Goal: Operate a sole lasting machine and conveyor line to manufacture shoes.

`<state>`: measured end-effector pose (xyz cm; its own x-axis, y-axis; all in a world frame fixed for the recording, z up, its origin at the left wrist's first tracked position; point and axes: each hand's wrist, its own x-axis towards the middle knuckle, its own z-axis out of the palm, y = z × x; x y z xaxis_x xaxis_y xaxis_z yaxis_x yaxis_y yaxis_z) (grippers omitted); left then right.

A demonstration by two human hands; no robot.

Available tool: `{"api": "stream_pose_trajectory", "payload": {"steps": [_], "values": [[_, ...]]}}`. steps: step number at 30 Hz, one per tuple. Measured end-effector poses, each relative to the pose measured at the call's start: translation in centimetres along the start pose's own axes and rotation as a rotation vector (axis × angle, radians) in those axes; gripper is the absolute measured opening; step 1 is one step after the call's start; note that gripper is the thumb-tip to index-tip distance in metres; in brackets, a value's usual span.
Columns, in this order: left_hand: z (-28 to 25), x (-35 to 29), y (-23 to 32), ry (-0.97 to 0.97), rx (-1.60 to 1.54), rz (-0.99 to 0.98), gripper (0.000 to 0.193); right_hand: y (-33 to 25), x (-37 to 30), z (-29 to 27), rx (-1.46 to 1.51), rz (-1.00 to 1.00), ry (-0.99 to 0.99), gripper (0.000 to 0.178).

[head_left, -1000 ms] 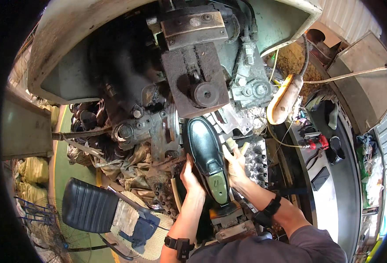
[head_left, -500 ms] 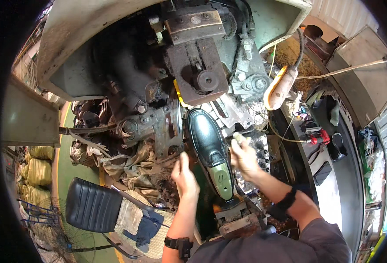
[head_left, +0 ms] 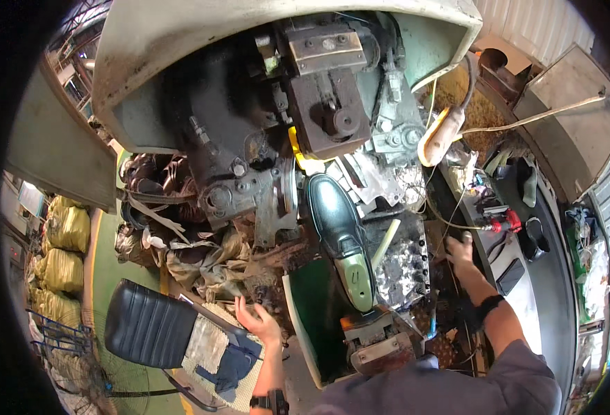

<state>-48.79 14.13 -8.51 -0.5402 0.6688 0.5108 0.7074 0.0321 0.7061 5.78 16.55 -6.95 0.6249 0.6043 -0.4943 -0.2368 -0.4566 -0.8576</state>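
Note:
A glossy black shoe upper (head_left: 334, 211) sits stretched over a green shoe last (head_left: 355, 280), toe up toward the machine head (head_left: 329, 114). The heel end of the last rests on a worn metal support (head_left: 382, 340). Beside the shoe, a pale green stick (head_left: 386, 243) lies on the shiny metal plate (head_left: 403, 266). Away to the left of the shoe, my left hand (head_left: 260, 324) is empty with its fingers apart, over the chair side. My right hand (head_left: 461, 252) reaches to the right, near the edge of the side bench; its fingers look spread and I see nothing in them.
A lamp (head_left: 442, 135) hangs at the right of the machine. On the side bench lie a phone (head_left: 509, 275), a red tool (head_left: 507, 221) and a dark shoe (head_left: 533, 238). A black chair (head_left: 149, 324) stands at the left, near crumpled cloth sacks (head_left: 211, 266).
My left hand has moved left and down, away from the shoe. My right hand has swung right toward the bench. The pale green stick now lies on the metal plate. The view has shifted slightly.

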Motion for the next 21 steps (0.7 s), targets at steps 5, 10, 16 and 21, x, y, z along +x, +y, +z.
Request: {"api": "stream_pose_trajectory", "payload": {"steps": [5,10,16,21], "values": [[0.5,-4.0,9.6,-0.831,-0.329,0.337,0.031,0.0,-2.0,-0.7,0.133,-0.108,-0.221,0.06],[6.7,-11.7,8.1,-1.374,-1.338,-1.113,0.04,0.2,-5.3,0.5,0.051,-0.125,-0.212,0.058],[3.3,-10.4,6.7,-1.434,-1.137,-0.637,0.033,-0.8,-6.6,-1.1,0.15,-0.201,-0.268,0.054],[-6.8,-6.1,9.1,-1.219,-0.171,0.024,0.048,-2.8,-11.6,0.5,0.181,-0.491,-0.297,0.044]]}}
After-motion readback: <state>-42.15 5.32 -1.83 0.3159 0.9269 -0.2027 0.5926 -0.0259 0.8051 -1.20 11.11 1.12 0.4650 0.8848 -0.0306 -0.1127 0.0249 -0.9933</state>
